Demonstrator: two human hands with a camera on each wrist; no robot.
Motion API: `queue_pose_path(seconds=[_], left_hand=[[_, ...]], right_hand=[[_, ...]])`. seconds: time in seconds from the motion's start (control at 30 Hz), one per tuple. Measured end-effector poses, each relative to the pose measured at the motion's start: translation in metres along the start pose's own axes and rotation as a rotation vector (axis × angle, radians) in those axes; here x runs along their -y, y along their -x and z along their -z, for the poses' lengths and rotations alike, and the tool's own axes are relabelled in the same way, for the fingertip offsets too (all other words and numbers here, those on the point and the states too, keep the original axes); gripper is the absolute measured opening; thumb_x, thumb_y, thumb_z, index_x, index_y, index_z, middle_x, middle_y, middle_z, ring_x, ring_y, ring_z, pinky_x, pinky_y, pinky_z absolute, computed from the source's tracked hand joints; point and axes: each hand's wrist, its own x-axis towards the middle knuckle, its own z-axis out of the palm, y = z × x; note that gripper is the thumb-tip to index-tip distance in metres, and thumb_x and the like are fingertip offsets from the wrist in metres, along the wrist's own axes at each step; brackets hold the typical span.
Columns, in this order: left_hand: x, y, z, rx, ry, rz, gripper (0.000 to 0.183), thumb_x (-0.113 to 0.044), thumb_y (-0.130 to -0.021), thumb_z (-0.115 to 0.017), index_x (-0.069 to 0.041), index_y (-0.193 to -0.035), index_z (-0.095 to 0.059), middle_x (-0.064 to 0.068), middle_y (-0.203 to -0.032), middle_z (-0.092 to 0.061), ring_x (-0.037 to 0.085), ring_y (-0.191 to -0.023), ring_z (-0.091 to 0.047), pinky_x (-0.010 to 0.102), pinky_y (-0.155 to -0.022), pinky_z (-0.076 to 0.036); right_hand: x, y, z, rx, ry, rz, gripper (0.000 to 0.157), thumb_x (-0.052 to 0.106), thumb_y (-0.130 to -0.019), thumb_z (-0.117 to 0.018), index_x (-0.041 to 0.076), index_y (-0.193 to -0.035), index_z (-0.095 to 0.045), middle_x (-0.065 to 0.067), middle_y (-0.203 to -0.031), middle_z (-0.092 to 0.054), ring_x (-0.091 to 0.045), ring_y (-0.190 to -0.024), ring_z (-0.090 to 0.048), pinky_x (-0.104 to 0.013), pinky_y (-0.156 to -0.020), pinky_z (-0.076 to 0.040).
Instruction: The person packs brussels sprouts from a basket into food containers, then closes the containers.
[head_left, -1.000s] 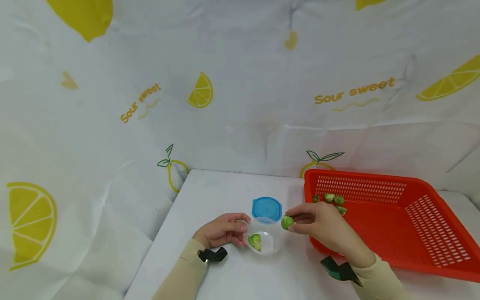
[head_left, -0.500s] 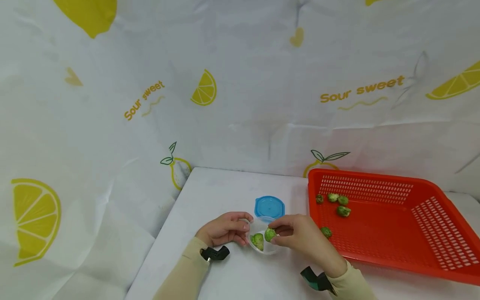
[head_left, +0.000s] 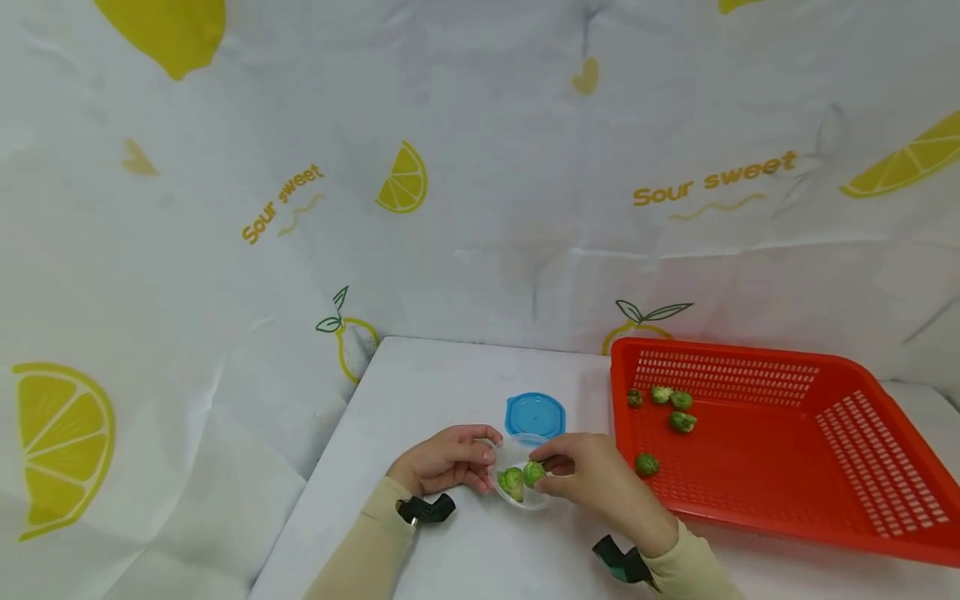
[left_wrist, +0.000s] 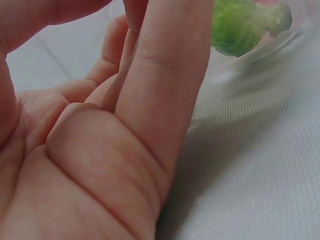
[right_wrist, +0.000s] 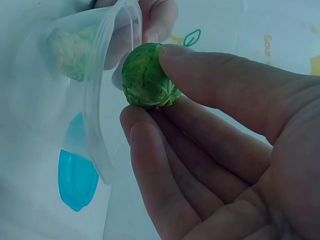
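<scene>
My left hand [head_left: 446, 460] holds the left side of a small clear plastic tub [head_left: 517, 452] on the white table. One green Brussels sprout [head_left: 511, 483] lies inside it, partly visible in the left wrist view too. Between thumb and fingertips, my right hand [head_left: 596, 482] pinches a second Brussels sprout [right_wrist: 145, 75]. In the head view this sprout is over the tub's right part; the right wrist view has it close to the tub's rim [right_wrist: 97, 120]. Some of the left fingers are hidden behind the tub.
A blue lid [head_left: 536, 415] lies on the table just behind the tub. To the right stands a large red plastic basket [head_left: 772, 467] with several Brussels sprouts [head_left: 682, 422] along its left side. A white lemon-print sheet [head_left: 480, 208] hangs behind the table.
My right hand has moved left from beside the basket, bringing its sprout over the tub, and in the last half second slightly lower. The left hand has stayed on the tub.
</scene>
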Motion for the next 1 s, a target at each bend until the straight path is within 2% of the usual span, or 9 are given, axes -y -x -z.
queue_pose_path(seconds=[0.2,0.4,0.67,1.0], left_hand=[[0.0014,0.0016,0.0015,-0.005,0.016,0.019,0.018,-0.009,-0.109,-0.055,-0.012,-0.127,-0.054,-0.002,-0.087,-0.071,0.013,-0.078,-0.078,0.026,-0.078,-0.067],[0.0009,0.0003,0.0003,0.005,0.013,0.0,0.021,-0.01,-0.107,-0.059,-0.009,-0.128,-0.055,0.0,-0.088,-0.073,0.014,-0.08,-0.079,0.027,-0.078,-0.067],[0.0003,0.0003,-0.0001,0.009,0.01,-0.002,0.02,-0.009,-0.107,-0.058,-0.009,-0.127,-0.055,0.0,-0.087,-0.073,0.013,-0.079,-0.079,0.026,-0.077,-0.067],[0.0009,-0.0001,0.0007,0.016,0.004,-0.006,0.017,-0.007,-0.109,-0.055,-0.012,-0.125,-0.057,0.0,-0.089,-0.075,0.014,-0.08,-0.079,0.027,-0.078,-0.067]], right_hand=[[0.0001,-0.0018,-0.0054,0.013,0.042,-0.001,0.026,0.015,-0.086,-0.091,0.012,-0.11,-0.083,0.001,-0.104,-0.08,-0.011,-0.087,-0.071,-0.032,-0.08,-0.067],[-0.0006,-0.0025,-0.0066,0.025,0.048,-0.02,0.027,0.014,-0.085,-0.092,0.01,-0.111,-0.083,0.0,-0.104,-0.08,-0.011,-0.087,-0.07,-0.034,-0.08,-0.068],[0.0002,-0.0023,-0.0084,0.016,0.06,-0.023,0.022,0.008,-0.089,-0.086,0.006,-0.111,-0.083,-0.005,-0.1,-0.08,-0.014,-0.083,-0.066,-0.03,-0.075,-0.066],[0.004,0.0011,-0.0048,0.03,0.046,0.003,0.023,0.013,-0.09,-0.087,0.008,-0.112,-0.083,-0.003,-0.102,-0.08,-0.012,-0.086,-0.069,-0.029,-0.076,-0.066]])
